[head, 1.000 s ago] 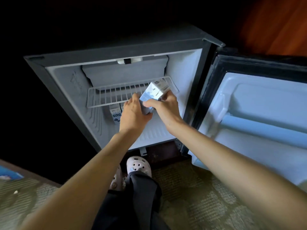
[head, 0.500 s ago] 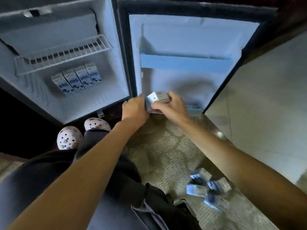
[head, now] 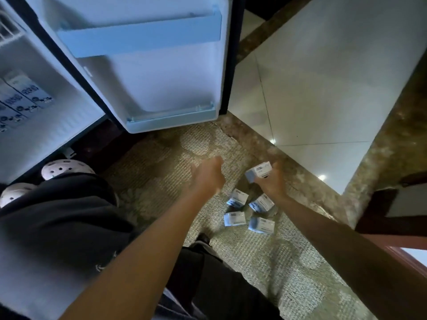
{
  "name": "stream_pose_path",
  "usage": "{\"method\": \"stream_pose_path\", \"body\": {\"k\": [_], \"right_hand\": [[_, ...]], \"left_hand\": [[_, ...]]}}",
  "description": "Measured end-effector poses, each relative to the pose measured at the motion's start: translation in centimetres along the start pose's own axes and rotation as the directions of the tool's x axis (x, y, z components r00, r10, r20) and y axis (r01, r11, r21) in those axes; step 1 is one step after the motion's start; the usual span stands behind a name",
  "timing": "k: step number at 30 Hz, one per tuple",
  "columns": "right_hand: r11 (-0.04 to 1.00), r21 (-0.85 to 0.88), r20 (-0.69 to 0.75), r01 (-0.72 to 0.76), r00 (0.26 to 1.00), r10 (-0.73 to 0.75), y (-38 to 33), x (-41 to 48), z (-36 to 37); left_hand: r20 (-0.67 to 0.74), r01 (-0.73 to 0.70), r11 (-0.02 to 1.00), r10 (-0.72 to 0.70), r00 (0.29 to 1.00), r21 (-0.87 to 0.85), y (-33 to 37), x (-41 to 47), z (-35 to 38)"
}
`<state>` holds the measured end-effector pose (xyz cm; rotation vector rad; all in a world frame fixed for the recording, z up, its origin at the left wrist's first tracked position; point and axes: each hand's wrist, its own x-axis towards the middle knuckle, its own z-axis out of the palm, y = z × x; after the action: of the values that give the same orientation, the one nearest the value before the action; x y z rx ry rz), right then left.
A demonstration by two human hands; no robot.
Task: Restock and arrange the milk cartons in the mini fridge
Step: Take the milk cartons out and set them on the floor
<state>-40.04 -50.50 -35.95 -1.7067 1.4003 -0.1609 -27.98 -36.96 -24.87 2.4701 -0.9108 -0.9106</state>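
Gripping one milk carton (head: 258, 171) in the right hand (head: 269, 184), just above four more cartons (head: 235, 218) lying on the carpet (head: 161, 172); left hand (head: 208, 175) is hanging loose, empty. Row of cartons (head: 25, 93) is standing in the fridge (head: 69, 128); judging best to slot this one upright beside it.

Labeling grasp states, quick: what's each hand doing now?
Left hand: open, loosely curled, empty.
Right hand: holding a milk carton.

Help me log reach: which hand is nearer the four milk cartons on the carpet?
Right. The right hand, gripping a carton, is just beyond the floor cartons; the left hand is farther, to their left.
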Motion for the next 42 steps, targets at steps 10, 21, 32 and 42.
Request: {"method": "stream_pose_path", "body": {"k": [10, 21, 32, 42], "right_hand": [[0.962, -0.272, 0.118, -0.003, 0.992, 0.037, 3.7, 3.9, 4.1], [0.9, -0.431, 0.201, -0.063, 0.966, 0.164, 4.9, 4.9, 4.6], [0.548, -0.558, 0.381, 0.624, 0.779, -0.498, -4.3, -0.6, 4.8], [0.344, -0.171, 0.461, 0.923, 0.383, -0.8, -22.2, -9.2, 11.5]], "left_hand": [[0.038, 0.101, 0.988, -0.105, 0.994, 0.113, -2.2, -0.6, 1.3], [0.071, 0.082, 0.993, -0.088, 0.994, 0.081, -1.4, -0.3, 2.0], [-0.013, 0.077, 0.996, -0.077, 0.997, 0.047, -2.4, -1.1, -2.5], [-0.409, 0.204, 0.976, -0.218, 0.886, -0.077, -9.3, -3.4, -16.6]]}}
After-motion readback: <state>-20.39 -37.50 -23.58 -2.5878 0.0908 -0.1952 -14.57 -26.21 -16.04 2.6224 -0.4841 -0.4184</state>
